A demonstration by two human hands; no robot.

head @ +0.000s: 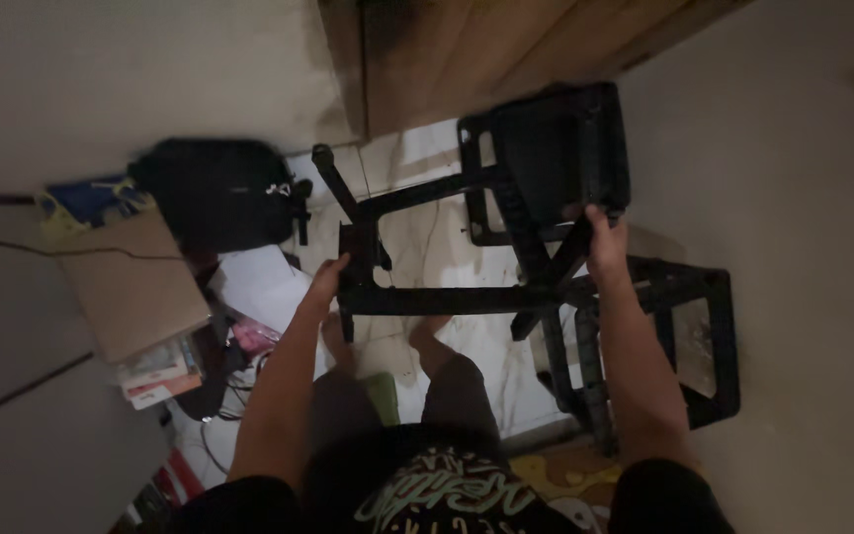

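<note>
Hands hold a black plastic stool frame above the pale tiled floor: left hand fingers wrapped on its leg, right hand fingers clasping the seat edge.

A dim room in a home: pale tiled floor, plain walls, a wooden door, a black backpack, a cardboard box and loose books piled in the corner, the person barefoot

Head view, steeply downward, close.
</note>
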